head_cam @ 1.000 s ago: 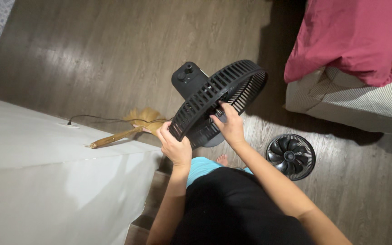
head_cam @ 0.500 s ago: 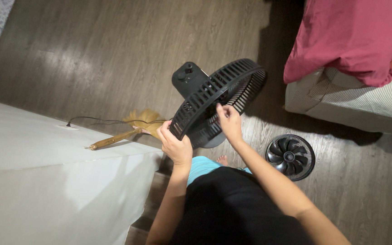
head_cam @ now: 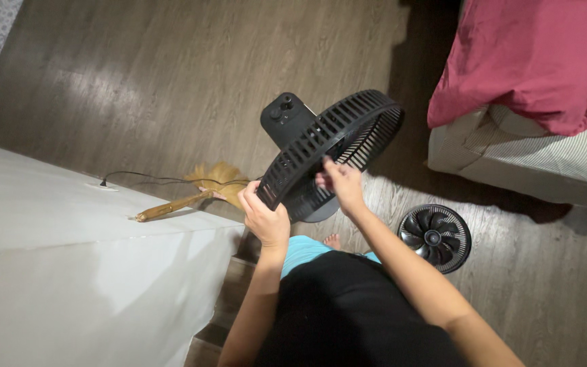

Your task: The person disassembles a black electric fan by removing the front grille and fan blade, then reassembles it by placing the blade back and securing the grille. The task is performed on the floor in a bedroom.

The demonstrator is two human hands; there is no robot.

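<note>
Across the whole scene runs a dark wooden floor [head_cam: 171, 81], with a white sheeted surface [head_cam: 69, 272] filling the near left and a bed with a maroon cover [head_cam: 531, 61] at the far right. Between them, in front of the person, stands a black fan housing [head_cam: 327, 153], its slotted ring tilted so that the long axis runs from near left up to far right, the control block at its far left side. On the floor to the near right, well apart, lies a loose round fan grille with blades [head_cam: 435, 238]; a straw broom [head_cam: 191, 194] lies to the left against the white surface. The left hand [head_cam: 265, 217] is clenched around the ring's near-left rim, steadying it. The right hand [head_cam: 340, 185] reaches into the ring's open face, fingertips pinched on something inside; what they grasp cannot be told. The right hand is nearer the hub.
</note>
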